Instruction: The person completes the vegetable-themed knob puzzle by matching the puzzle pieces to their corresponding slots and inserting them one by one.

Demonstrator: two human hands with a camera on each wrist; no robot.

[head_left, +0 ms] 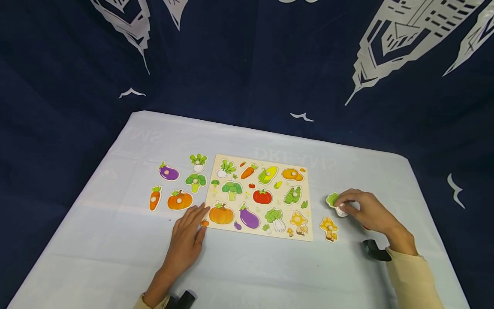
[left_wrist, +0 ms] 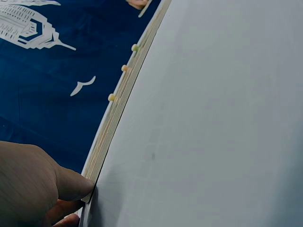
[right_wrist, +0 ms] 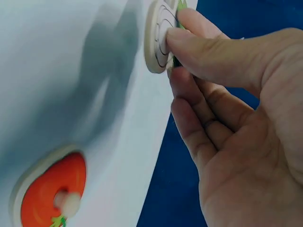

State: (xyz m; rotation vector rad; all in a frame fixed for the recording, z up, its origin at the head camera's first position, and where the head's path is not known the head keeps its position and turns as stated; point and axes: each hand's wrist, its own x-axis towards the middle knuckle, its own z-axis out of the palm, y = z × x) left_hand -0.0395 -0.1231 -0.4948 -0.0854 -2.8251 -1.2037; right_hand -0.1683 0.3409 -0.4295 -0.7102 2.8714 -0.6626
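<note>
In the head view my right hand [head_left: 364, 210] pinches a bok choy puzzle piece [head_left: 332, 199] between thumb and fingers, to the right of the wooden vegetable puzzle board [head_left: 241, 169]. The right wrist view shows the white stalk end of this bok choy piece [right_wrist: 162, 40] under the thumb. A tomato piece [right_wrist: 54, 189] with a round knob lies below that hand, mostly hidden in the head view. My left hand [head_left: 185, 236] rests at the board's near left corner, fingers extended along the side. Its thumb [left_wrist: 73, 184] touches the board's edge in the left wrist view.
Left of the board lie an eggplant [head_left: 168, 172], radish [head_left: 198, 164], broccoli [head_left: 196, 182], carrot [head_left: 155, 198] and pumpkin piece [head_left: 179, 200]. A mushroom piece [head_left: 329, 229] lies to its right. Knobbed corn [head_left: 269, 174], potato [head_left: 290, 174] and asparagus [head_left: 292, 195] pieces sit in the board.
</note>
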